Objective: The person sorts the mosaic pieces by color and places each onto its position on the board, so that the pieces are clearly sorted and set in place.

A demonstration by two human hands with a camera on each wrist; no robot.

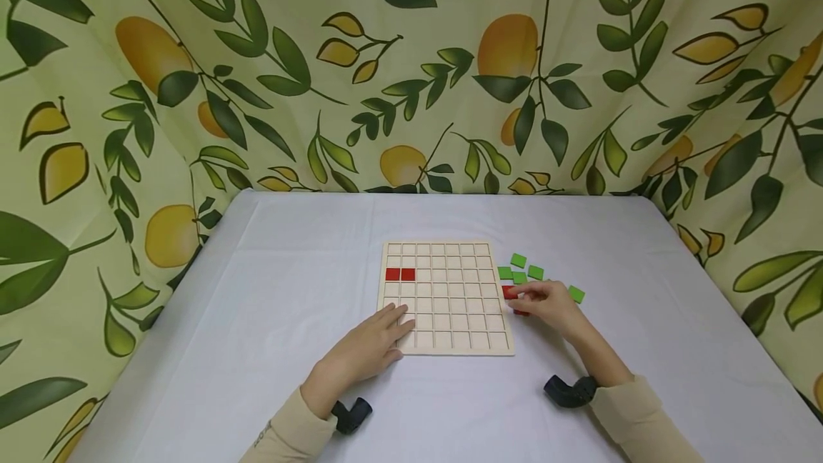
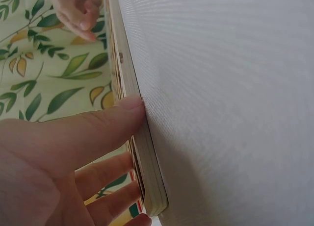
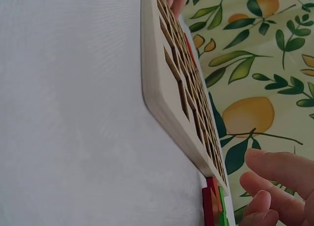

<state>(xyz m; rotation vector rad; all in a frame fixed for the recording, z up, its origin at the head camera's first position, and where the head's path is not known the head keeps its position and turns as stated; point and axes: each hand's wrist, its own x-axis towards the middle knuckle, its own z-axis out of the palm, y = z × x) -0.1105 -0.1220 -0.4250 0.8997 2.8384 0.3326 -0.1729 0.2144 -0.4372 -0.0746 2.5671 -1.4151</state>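
Note:
A pale wooden grid board (image 1: 452,304) lies on the table, with two red square tiles (image 1: 400,274) side by side in its third row at the left. My left hand (image 1: 366,349) rests on the board's near left part, fingers extended over the top. In the left wrist view its thumb (image 2: 110,120) presses the board's side edge. Beside the board's right edge, my right hand (image 1: 546,304) is over loose red tiles (image 1: 508,291), fingertips right at one. The right wrist view shows these fingers (image 3: 279,169) slightly bent, above the tiles, with nothing visible between them.
Several green tiles (image 1: 518,260) lie loose to the right of the board, one green tile (image 1: 576,294) farther out beyond the right hand. A white cloth (image 1: 289,256) covers the table. Behind and around it hangs a fruit-and-leaf patterned curtain (image 1: 424,84). Each wrist wears a black device (image 1: 569,391).

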